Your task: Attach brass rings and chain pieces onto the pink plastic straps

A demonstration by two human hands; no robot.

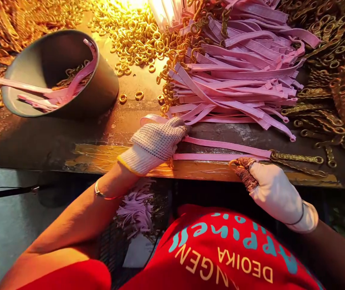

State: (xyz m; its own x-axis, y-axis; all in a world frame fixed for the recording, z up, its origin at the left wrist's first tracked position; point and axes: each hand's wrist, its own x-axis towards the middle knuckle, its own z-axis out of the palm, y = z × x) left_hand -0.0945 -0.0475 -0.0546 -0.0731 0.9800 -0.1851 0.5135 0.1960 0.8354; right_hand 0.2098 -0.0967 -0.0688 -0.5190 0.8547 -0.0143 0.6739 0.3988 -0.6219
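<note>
My left hand, in a white dotted glove, is closed around a pink strap at the table's front edge. Part of the strap loops out behind its fingers. Two pink lengths run right from this hand toward a braided brass-coloured piece with a ring at its end. In a white glove with dark brown fingertips, my right hand pinches a small golden thing, perhaps a ring, just in front of the lower pink length. Its exact shape is hard to make out.
A large pile of pink straps with brass rings lies beyond my hands. Loose golden rings are heaped under a bright lamp. At left a dark tub lies tilted, straps inside. Braided brass pieces cover the right side.
</note>
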